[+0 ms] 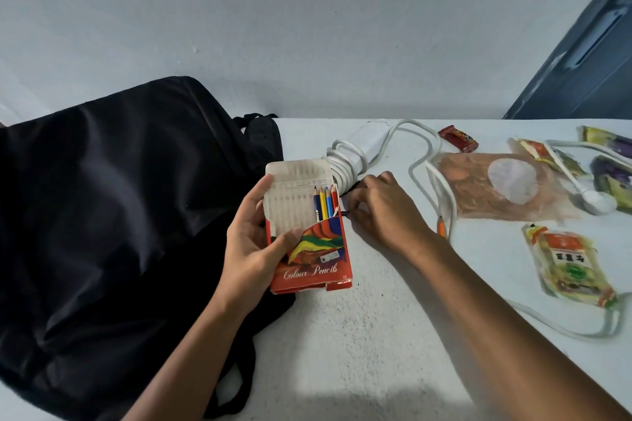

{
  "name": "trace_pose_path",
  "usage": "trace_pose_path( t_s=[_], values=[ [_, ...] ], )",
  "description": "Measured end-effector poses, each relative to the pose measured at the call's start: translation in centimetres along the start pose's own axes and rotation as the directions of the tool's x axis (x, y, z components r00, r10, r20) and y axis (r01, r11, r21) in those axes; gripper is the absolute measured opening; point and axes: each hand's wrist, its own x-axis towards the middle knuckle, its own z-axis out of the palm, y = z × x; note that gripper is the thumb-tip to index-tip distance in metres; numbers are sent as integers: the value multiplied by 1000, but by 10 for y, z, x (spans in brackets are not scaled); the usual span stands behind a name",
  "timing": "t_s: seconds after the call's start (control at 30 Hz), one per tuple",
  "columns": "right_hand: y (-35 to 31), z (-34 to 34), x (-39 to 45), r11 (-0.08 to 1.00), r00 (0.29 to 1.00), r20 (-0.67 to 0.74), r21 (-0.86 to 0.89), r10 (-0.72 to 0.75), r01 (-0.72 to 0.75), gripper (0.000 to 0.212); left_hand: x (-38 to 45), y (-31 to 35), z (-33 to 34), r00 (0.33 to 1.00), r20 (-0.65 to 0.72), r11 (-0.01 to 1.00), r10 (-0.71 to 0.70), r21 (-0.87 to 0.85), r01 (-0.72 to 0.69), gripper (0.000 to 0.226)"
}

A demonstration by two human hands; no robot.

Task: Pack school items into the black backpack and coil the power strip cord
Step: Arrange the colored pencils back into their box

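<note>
My left hand (254, 243) grips a red colour pencil box (309, 249) with its flap open and several pencils showing inside. Just right of the box, my right hand (374, 212) lies on the table with its fingers curled, pinching a small dark pencil (345, 214). The black backpack (119, 215) lies flat at the left. Behind the box sits the white power strip (367, 142) with part of its cord (345, 164) wound around it. The rest of the cord (444, 202) trails right and loops to the plug (596, 200). An orange pencil (442, 227) lies beside the cord.
The white table (359, 335) carries a clear bag of brown snacks (496, 188), a red candy wrapper (458, 137), several snack packets (567, 263) at the right and a pale wall behind. A dark door (588, 55) stands at the far right.
</note>
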Motion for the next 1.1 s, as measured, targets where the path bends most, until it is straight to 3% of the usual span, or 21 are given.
trace_pose_path(
  t_s=[0.13,0.27,0.4,0.47,0.53,0.6,0.67,0.87,1.0,1.1],
  values=[
    [4,-20,-5,963,987,100,228,123,-143,8,0,-1,1,1000,16,1000,-2,14,1,73],
    [0,-48,-8,807,960,169,520,224,-280,8,1,-2,2,1000,15,1000,-9,23,9,73],
    [-4,-63,-6,530,941,93,807,324,-262,19,2,-5,3,1000,15,997,-9,72,8,71],
    [-5,-67,-6,367,934,83,905,347,-216,14,2,-6,3,1000,23,996,-4,94,2,71],
    [-6,-69,-6,200,943,117,962,312,-185,5,3,-7,4,1000,30,993,5,117,-9,72],
    [-9,-69,-6,69,957,164,980,240,-185,19,3,-9,4,999,37,991,16,132,-20,72],
    [-15,-67,-4,29,965,181,981,192,-190,25,3,-10,4,999,41,989,26,142,-32,73],
    [-35,-49,0,162,971,155,969,184,-186,4,2,-14,1,995,91,985,34,167,-48,76],
    [-43,-37,2,574,980,-16,812,198,-103,14,2,-12,1,990,138,981,43,183,-68,77],
    [-47,-32,1,710,986,-63,701,151,-64,30,2,-11,1,990,137,984,43,168,-66,77]
  ],
)
